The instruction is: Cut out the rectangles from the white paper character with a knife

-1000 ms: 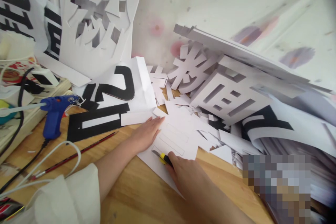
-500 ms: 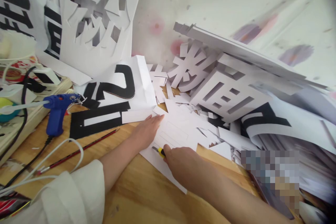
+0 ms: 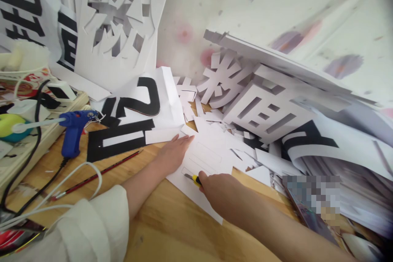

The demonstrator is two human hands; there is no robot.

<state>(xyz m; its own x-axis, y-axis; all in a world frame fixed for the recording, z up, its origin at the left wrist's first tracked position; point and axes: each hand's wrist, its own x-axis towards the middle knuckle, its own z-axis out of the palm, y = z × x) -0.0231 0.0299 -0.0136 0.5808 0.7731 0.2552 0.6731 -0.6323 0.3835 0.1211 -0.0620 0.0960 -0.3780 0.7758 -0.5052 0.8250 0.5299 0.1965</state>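
A white sheet (image 3: 208, 151) with thin drawn outlines lies on the wooden table. Flat on its left edge rests my left hand (image 3: 173, 153), fingers stretched out and holding nothing. My right hand (image 3: 219, 188) is closed round a yellow and black cutter (image 3: 195, 179), whose blade points left over the lower part of the sheet, by a drawn outline. Whether the blade tip touches the sheet is hard to tell. Beside my left hand are a black cut-out frame (image 3: 116, 142) and a white strip (image 3: 162, 135).
A blue glue gun (image 3: 73, 131) with cables and a power strip (image 3: 46, 141) are at the left, a pencil (image 3: 104, 172) nearer. White cut-out characters (image 3: 260, 106) and scraps stand behind. A curled printed sheet (image 3: 346, 139) is at the right.
My right hand and the cutter have moved slightly right along the sheet. My left hand stays flat on it. The view has shifted slightly.
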